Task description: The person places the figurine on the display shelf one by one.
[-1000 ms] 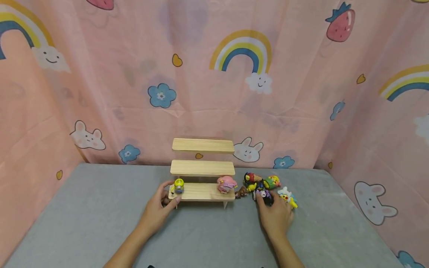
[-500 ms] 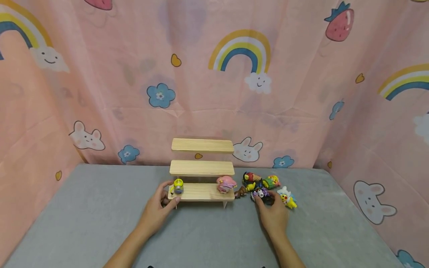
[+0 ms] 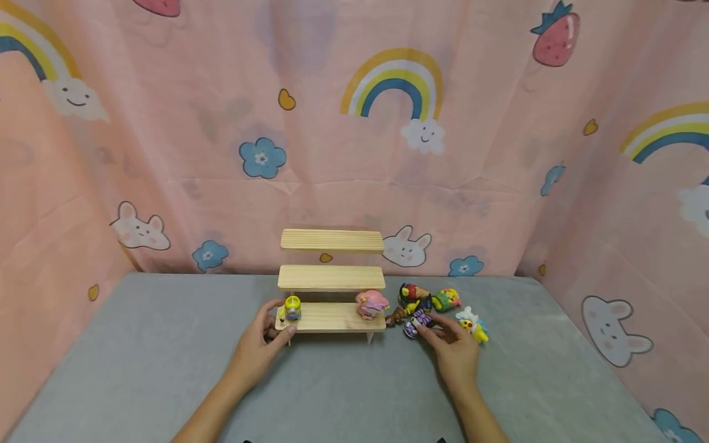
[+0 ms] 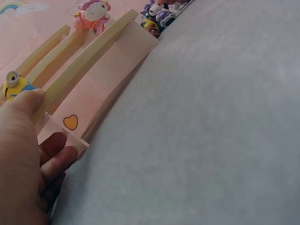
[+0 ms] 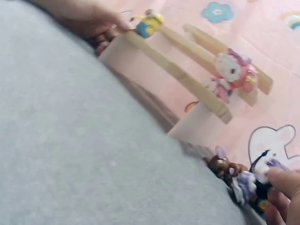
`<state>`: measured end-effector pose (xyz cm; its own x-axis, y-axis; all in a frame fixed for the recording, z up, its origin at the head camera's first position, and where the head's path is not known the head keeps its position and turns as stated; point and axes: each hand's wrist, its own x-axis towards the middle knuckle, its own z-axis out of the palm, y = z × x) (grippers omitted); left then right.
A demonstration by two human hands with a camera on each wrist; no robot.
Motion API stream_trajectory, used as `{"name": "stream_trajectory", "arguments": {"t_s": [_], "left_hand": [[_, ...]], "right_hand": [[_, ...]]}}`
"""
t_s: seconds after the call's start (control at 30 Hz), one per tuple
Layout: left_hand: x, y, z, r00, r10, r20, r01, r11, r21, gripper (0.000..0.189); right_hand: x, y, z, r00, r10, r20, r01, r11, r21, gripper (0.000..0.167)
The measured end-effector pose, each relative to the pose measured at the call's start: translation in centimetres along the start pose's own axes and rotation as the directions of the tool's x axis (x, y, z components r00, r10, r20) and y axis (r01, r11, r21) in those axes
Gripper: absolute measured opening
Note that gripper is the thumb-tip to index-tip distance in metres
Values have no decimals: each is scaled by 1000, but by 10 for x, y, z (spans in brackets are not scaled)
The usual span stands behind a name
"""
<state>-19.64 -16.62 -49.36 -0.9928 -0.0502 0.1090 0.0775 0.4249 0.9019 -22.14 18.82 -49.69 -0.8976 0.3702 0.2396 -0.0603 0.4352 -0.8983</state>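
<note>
A three-tier wooden display shelf [image 3: 327,317] on clear legs stands on the table. My left hand [image 3: 257,338] grips the left end of its lowest tier, thumb on the plank, other fingers by the clear leg [image 4: 63,133]. Beside that thumb stands a yellow Minion figurine [image 3: 292,309]; at the tier's right end sits a pink-hooded figurine [image 3: 371,304]. To the right of the shelf, my right hand [image 3: 456,354] pinches a purple, black and white figurine [image 3: 411,329] between thumb and fingers. Part of that figurine is hidden by the fingers.
Close around the right hand lie a brown figurine [image 3: 395,317], a red and black one [image 3: 412,295], a green and yellow one [image 3: 446,299] and a white and yellow one [image 3: 474,326]. A pink printed curtain [image 3: 221,203] hangs behind the grey tabletop [image 3: 343,387].
My right hand has taken hold of the purple and black figurine and shifted it slightly left, away from the white and yellow one. The left hand keeps its grip on the shelf.
</note>
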Motion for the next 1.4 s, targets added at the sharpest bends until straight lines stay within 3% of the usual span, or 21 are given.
{"name": "stream_trajectory", "arguments": {"t_s": [0.13,0.23,0.73,1.07,1.4], "left_hand": [[0,1,-1,1000,-3,2,3,1000,2,60],[-1,3,-1,1000,-7,3,7,1000,5,60],[0,4,-1,1000,-4,6,4,1000,8,60],[-1,6,-2,1000,-5,12,5,1000,-4,59],[-3,7,-2,1000,6,8,-6,1000,-6,57]], "right_hand": [[3,0,-2,994,64,86,-76,986,146,23],[3,0,-3,990,69,126,-94,975,203,24],[4,-5,-7,983,95,157,-122,977,175,24],[7,-9,-10,959,141,245,-180,973,144,29],[6,-8,-10,969,115,219,-153,974,164,25]]}}
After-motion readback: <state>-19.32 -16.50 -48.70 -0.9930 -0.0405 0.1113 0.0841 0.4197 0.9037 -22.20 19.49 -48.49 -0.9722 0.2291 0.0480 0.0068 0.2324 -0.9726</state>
